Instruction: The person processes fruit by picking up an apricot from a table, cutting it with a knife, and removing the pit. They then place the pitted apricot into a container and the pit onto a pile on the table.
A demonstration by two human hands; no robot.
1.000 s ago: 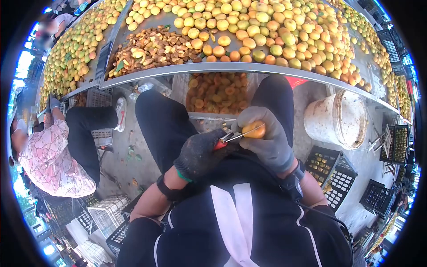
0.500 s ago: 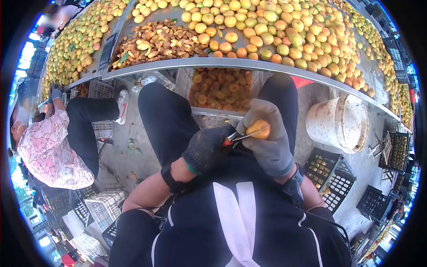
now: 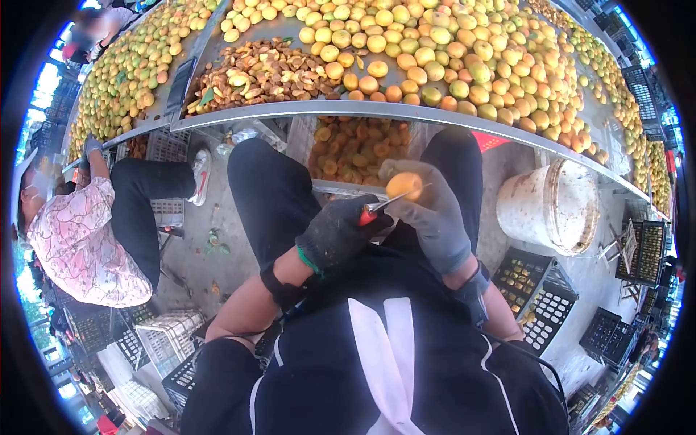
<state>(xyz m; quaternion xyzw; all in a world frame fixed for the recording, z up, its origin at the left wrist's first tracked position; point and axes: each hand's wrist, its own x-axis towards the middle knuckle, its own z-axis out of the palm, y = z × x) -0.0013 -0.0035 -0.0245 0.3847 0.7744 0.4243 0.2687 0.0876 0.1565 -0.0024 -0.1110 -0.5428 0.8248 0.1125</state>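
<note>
My left hand (image 3: pixel 339 230), in a black knit glove, is closed around the red handle of a small knife (image 3: pixel 368 215). The thin blade points to the right and lies against an apricot (image 3: pixel 404 186). Grey-gloved fingers of my right hand (image 3: pixel 433 217) hold that yellow-orange apricot from below and behind. Both hands are close together above my lap. Just beyond them, a crate (image 3: pixel 341 185) of halved apricots sits between my knees, below the table edge.
Many whole apricots (image 3: pixel 478 72) cover the metal table (image 3: pixel 290 109), beside a heap of brown and yellow pieces (image 3: pixel 261 72). A dirty white bucket (image 3: pixel 533 203) and a black crate (image 3: pixel 520 275) stand at right. A person in a pink patterned top (image 3: pixel 87 239) sits at left.
Both hands have shifted slightly; the apricot has risen towards the table and moved left in my right hand. The knife handle shows more, its blade still against the fruit.
</note>
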